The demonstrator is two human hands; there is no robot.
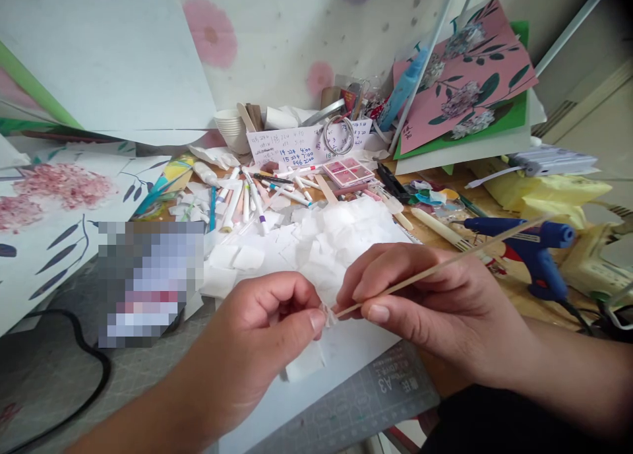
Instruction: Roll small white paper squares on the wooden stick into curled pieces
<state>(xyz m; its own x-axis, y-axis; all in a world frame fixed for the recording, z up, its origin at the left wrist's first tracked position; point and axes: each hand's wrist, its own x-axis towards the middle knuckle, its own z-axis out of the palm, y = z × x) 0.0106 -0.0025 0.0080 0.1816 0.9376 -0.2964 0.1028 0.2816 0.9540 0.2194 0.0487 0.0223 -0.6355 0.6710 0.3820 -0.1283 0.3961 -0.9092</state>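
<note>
A thin pale wooden stick (445, 262) slants up to the right, pinched between the thumb and fingers of my right hand (425, 302). Its lower end meets a small crumpled piece of translucent white tissue (330, 317). The thumb and forefinger of my left hand (271, 328) pinch that tissue from the left. Both hands are close together over a white sheet (346, 355). Behind them lies a loose heap of white tissue pieces (341, 233), and one square piece (305, 363) rests just below my left fingertips.
A grey cutting mat (405, 381) lies under the sheet. A blue glue gun (548, 262) is at the right. Pens (254, 200) and a pink palette (347, 172) lie behind the tissue. Floral artworks (469, 78) stand at the back right; a pixelated area is at left.
</note>
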